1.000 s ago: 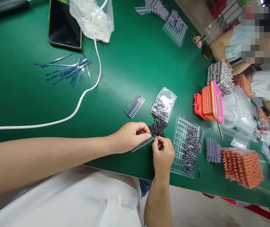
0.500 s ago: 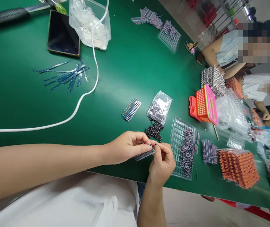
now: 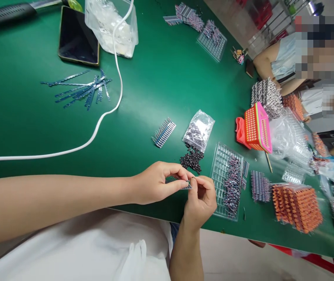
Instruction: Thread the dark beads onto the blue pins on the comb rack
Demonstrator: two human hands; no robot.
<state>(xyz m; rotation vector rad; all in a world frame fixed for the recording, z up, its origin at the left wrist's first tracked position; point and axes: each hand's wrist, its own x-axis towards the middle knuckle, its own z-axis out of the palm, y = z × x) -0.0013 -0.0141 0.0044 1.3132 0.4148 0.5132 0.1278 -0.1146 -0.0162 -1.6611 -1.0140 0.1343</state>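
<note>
The left hand's (image 3: pixel 158 183) thumb and forefinger are nearly closed, pinching a slim blue-grey strip with a toothed edge (image 3: pixel 189 187), held above the table edge and mostly hidden by the fingers. The right hand (image 3: pixel 200 201) meets it at the strip's end, thumb and forefinger drawn together around what looks like a tiny dark bit (image 3: pixel 193 178), too small to make out.

The strip should be light, thin and fairly stiff, best taken by its long edges or its end. Just beyond the hands lies a loose pile of shiny black beads (image 3: pixel 192 160), likely hard, slippery and quick to roll. A clear plastic bag (image 3: pixel 199 130) of the same touches it. To one side sits a blue-and-white comb-like strip with wire leads (image 3: pixel 164 133), which probably bend easily; near the right hand is a clear ribbed plastic tray (image 3: pixel 220 168).

No brand, label or writing is legible.
</note>
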